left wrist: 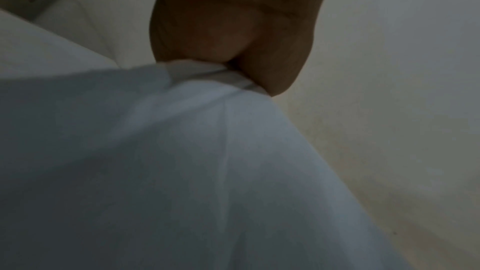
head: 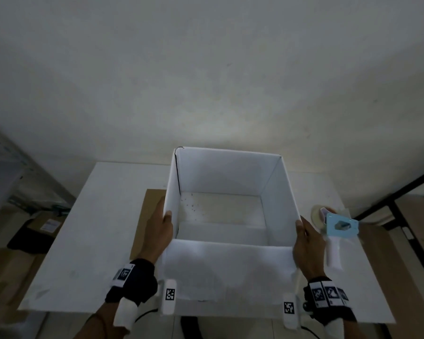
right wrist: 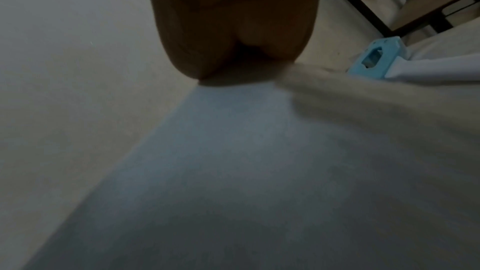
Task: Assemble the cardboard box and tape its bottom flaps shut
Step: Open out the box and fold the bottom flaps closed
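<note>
A white cardboard box [head: 227,270] stands opened into a square on the white table [head: 88,241], its open top facing me. My left hand [head: 160,228] grips the left wall near the front corner, thumb hooked over the rim. My right hand [head: 306,238] grips the right front corner the same way. In the left wrist view the left hand [left wrist: 228,28] pinches the box's edge [left wrist: 182,171]. In the right wrist view the right hand [right wrist: 228,28] sits on the box's rim [right wrist: 221,171]. A blue and white tape dispenser [head: 338,231] lies right of the box, also visible as the tape dispenser [right wrist: 376,59].
A brown cardboard sheet [head: 145,221] lies under the box's left side. A shelf [head: 5,167] and a carton on the floor [head: 47,226] are to the left. A black frame [head: 402,204] stands at the right. The wall is close behind the table.
</note>
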